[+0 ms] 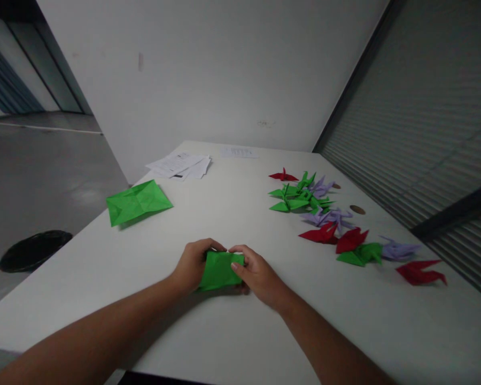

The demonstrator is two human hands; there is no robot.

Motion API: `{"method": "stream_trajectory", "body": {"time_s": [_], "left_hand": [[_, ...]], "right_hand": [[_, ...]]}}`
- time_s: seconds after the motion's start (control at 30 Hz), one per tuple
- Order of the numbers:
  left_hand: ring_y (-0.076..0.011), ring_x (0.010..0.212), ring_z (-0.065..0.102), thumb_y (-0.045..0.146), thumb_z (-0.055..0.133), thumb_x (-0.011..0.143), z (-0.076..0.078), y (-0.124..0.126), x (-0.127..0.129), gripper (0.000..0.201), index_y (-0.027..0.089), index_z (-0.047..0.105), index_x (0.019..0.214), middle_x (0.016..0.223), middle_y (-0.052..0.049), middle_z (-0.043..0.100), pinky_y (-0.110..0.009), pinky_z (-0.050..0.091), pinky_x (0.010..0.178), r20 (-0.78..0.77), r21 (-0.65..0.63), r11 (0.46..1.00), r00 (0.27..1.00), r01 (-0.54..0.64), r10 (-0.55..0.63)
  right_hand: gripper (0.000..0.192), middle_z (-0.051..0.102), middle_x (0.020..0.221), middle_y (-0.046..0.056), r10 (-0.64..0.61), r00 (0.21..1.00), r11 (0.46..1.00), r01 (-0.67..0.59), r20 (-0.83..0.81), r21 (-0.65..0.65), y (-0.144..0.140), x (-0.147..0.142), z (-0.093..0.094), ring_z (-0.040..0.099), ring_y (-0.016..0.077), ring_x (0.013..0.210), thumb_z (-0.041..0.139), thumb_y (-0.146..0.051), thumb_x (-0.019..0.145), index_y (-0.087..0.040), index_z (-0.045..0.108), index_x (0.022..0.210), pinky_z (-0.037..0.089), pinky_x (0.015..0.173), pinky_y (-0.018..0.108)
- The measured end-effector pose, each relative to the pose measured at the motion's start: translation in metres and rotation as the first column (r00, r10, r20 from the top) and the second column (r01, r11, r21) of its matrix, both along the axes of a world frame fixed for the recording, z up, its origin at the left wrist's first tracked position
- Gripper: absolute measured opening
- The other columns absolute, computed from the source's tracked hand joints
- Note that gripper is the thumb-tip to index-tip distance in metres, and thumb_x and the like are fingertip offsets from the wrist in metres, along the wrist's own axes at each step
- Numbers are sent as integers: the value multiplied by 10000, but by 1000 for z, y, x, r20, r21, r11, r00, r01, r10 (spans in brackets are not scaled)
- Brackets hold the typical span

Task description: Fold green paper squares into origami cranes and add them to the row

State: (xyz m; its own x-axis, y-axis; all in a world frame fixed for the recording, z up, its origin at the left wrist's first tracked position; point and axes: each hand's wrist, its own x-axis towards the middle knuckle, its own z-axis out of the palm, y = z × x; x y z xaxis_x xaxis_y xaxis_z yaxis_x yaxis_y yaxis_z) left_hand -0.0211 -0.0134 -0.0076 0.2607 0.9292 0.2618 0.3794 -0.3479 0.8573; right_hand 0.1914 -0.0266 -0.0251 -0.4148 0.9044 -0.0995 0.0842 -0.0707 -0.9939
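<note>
- A creased green sheet (137, 202) lies flat near the counter's (232, 331) left edge.
- Left hand (192, 264) and right hand (256, 275) each pinch the folded green paper (219, 270), pressed on the counter toward its near edge.
- Folded paper cranes (328, 219) sit scattered along the right edge.

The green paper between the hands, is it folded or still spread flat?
Folded. The green paper is a small compact block pinched between the left hand and right hand, far smaller than the creased green sheet lying open farther left.
</note>
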Motion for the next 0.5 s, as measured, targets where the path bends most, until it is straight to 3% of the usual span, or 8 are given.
{"method": "stream_trajectory", "body": {"time_s": [0.1,0.23,0.37,0.5], "left_hand": [[-212,743,718,151,662,732,1,0,2,194,186,771,889,826,-36,793,-304,532,704,-24,-59,998,999,24,-26],[-207,742,721,147,674,727,0,1,3,208,189,778,902,842,-35,799,-294,527,691,1,-89,996,1000,-16,16],[-214,769,733,192,718,741,-2,1,3,166,196,780,895,878,-49,807,-304,539,711,54,-33,999,998,-32,33],[-213,790,737,182,728,740,-3,-1,2,129,205,772,859,894,-53,808,-308,542,725,65,40,999,998,-15,12]], "right_hand": [[286,596,761,-21,-16,1000,1000,16,-6,22,3,0,0,530,119,557,640,-458,918,-213,596,1060,405,459,216],[180,605,783,-17,-41,999,995,43,-22,91,4,-1,1,532,126,636,633,-359,921,-203,587,997,400,553,237],[91,594,797,-21,-71,997,976,60,43,211,2,0,3,533,131,700,613,-276,929,-205,594,983,390,612,251],[69,571,769,-30,-70,995,974,54,66,218,0,1,5,519,136,688,606,-274,938,-215,595,974,367,604,260]]}}
